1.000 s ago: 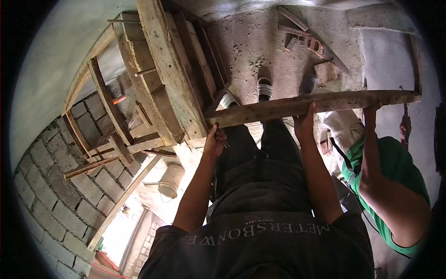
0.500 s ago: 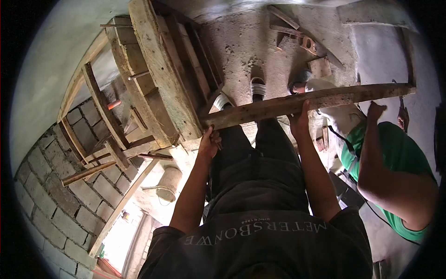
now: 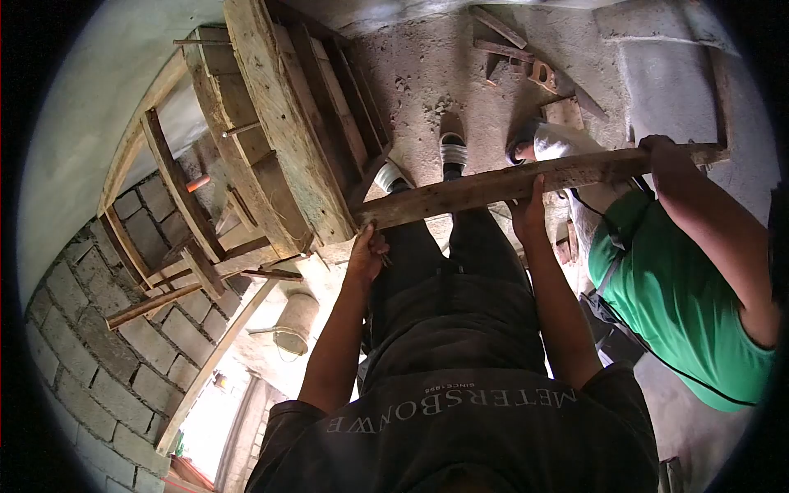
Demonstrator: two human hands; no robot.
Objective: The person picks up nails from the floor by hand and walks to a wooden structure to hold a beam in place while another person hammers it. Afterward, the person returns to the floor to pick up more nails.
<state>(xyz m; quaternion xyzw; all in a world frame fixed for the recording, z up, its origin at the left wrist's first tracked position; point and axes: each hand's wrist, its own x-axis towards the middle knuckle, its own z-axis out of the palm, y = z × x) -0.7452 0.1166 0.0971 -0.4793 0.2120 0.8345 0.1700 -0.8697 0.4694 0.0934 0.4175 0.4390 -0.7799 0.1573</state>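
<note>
A long wooden board lies across in front of my legs, its left end against the upright timber framework. My left hand is closed at the board's left end, thumb on the edge. Something thin, perhaps nails, pokes out below its fingers, too small to be sure. My right hand grips the board from below near its middle, thumb up along the face. Farther right, a co-worker in a green shirt has a hand on the same board near its right end.
A handsaw and wood scraps lie on the rough concrete floor ahead. A bucket stands at lower left, near a concrete-block wall. An orange pipe piece shows behind the framework.
The co-worker's raised hand has come down onto the right part of the board, and their body has leaned closer. My hands have hardly moved.
</note>
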